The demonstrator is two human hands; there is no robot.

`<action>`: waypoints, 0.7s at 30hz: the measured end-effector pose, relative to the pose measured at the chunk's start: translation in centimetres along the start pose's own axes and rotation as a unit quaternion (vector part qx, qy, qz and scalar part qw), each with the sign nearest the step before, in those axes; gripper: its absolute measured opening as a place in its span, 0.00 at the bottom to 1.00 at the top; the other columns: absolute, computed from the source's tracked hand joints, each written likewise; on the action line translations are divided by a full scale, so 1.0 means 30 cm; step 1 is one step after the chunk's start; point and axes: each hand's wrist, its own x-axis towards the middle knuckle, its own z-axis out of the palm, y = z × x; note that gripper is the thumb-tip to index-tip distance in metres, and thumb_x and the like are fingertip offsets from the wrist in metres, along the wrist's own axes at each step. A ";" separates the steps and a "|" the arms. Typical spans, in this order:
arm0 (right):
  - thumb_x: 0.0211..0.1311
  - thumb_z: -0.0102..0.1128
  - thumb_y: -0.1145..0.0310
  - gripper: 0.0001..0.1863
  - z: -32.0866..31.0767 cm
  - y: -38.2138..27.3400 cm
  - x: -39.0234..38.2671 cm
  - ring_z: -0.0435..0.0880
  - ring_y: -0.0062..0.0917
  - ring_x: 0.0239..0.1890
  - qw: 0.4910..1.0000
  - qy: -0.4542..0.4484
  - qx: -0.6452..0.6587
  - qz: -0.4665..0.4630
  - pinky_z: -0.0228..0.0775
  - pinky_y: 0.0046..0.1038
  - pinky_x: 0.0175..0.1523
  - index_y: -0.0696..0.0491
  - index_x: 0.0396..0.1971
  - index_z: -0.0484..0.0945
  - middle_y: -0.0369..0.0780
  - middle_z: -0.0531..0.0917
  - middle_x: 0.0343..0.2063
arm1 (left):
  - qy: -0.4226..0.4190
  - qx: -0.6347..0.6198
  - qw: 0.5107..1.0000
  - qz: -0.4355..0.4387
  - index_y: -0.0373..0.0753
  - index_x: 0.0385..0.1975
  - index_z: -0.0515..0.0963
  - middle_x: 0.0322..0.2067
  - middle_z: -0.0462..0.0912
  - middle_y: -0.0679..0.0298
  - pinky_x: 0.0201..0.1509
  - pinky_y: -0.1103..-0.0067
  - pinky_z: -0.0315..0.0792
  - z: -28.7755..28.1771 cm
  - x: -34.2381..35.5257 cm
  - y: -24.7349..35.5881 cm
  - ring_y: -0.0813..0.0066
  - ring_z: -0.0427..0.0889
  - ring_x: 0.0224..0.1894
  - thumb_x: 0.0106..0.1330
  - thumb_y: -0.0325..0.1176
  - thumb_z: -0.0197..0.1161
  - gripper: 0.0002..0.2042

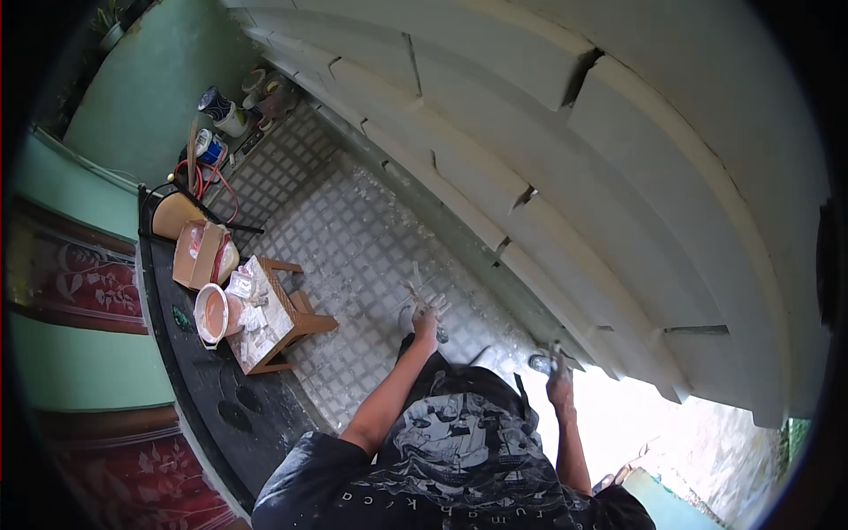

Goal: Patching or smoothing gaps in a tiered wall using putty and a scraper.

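My left hand (pixel 427 323) is low in front of me, closed round a whitish, paste-smeared tool (pixel 415 284) whose exact kind is too small to make out. To the right, near the foot of the panelled wall, my right hand (pixel 559 389) grips what looks like a putty knife (pixel 568 359) with a flat blade. Both hands look smeared with pale paste. A dark round object (pixel 539 363) shows just beside the right hand. The long off-white panelled wall (pixel 495 115) rises on the right, with open gaps between some panels.
A small wooden table (pixel 305 325) at left bears white packets (pixel 252 311) and an orange-lined bucket (pixel 213 315). Behind it are a cardboard box (pixel 208 256) and a black bench (pixel 212 389). Paint cans (pixel 231 121) and a red hose (pixel 231 199) lie at the far left. The tiled floor (pixel 353 230) is dusty.
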 end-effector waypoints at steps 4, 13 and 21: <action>0.43 0.41 0.91 0.33 -0.006 -0.333 0.201 0.74 0.54 0.52 0.991 0.015 -0.003 -0.132 0.69 0.43 0.55 0.58 0.55 0.70 0.56 0.76 0.48 | 0.016 0.037 0.999 0.005 0.37 0.53 0.70 0.45 0.82 0.65 0.27 0.84 0.66 -0.004 0.001 0.069 0.78 0.79 0.31 0.54 0.23 0.55 0.23; 0.48 0.61 0.76 0.25 -0.362 -0.915 0.494 0.72 0.45 0.59 0.905 0.271 -0.127 -0.302 0.66 0.41 0.62 0.58 0.51 0.75 0.48 0.74 0.53 | -0.067 0.062 0.996 0.023 0.39 0.62 0.63 0.56 0.77 0.63 0.33 0.84 0.67 -0.032 0.101 0.218 0.68 0.80 0.53 0.61 0.22 0.49 0.26; 0.50 0.57 0.75 0.27 -0.337 -0.720 0.490 0.70 0.37 0.62 0.899 0.291 -0.277 -0.176 0.64 0.36 0.66 0.57 0.55 0.72 0.44 0.72 0.57 | -0.197 0.141 0.970 -0.015 0.40 0.66 0.58 0.60 0.73 0.61 0.40 0.82 0.64 0.082 0.062 0.305 0.71 0.75 0.58 0.57 0.17 0.51 0.32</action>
